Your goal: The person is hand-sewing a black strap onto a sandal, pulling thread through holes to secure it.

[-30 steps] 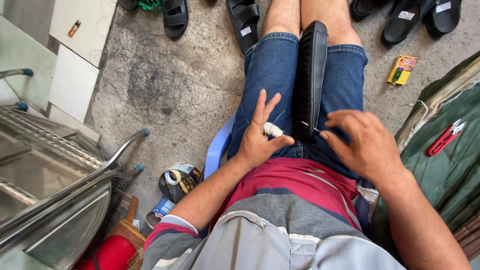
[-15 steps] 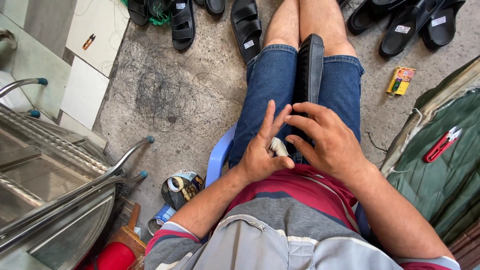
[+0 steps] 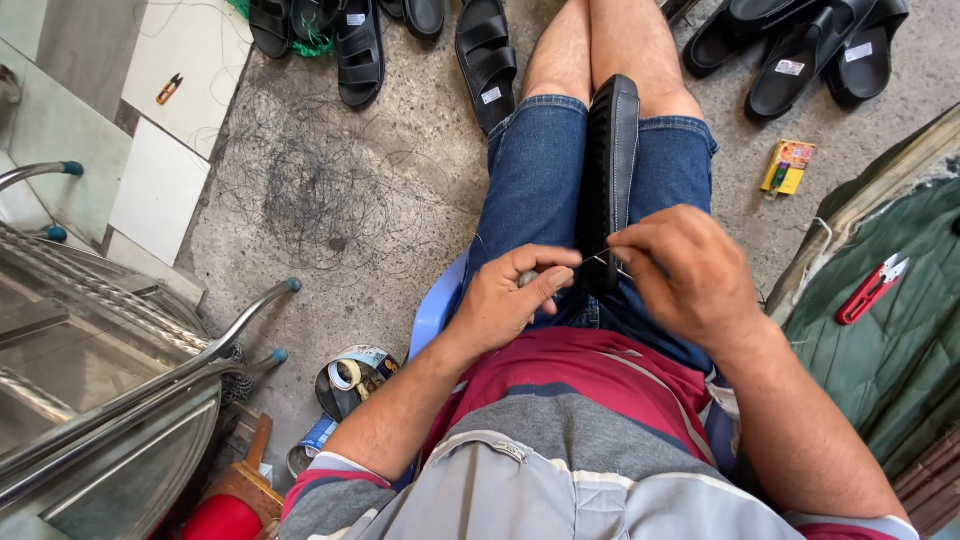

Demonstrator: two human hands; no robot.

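Note:
I sit on a blue plastic stool (image 3: 432, 312) with a black sandal (image 3: 610, 170) clamped edge-up between my knees. My left hand (image 3: 515, 300) is closed around a small pale object, only its tip showing. My right hand (image 3: 680, 270) pinches a thin needle or thread (image 3: 598, 256) that runs across to the left fingers, just at the sandal's near end. Both hands nearly touch above my denim shorts (image 3: 535, 190).
Several black sandals (image 3: 485, 60) lie on the concrete floor ahead. A yellow packet (image 3: 788, 166) and red snips (image 3: 872, 288) on green cloth are at the right. A tin with tape rolls (image 3: 352, 378) and a steel rack (image 3: 120, 380) stand at the left.
My left hand's spread fingers have closed into a fist. My right hand has moved in from the right and now pinches the thin needle or thread by the sandal.

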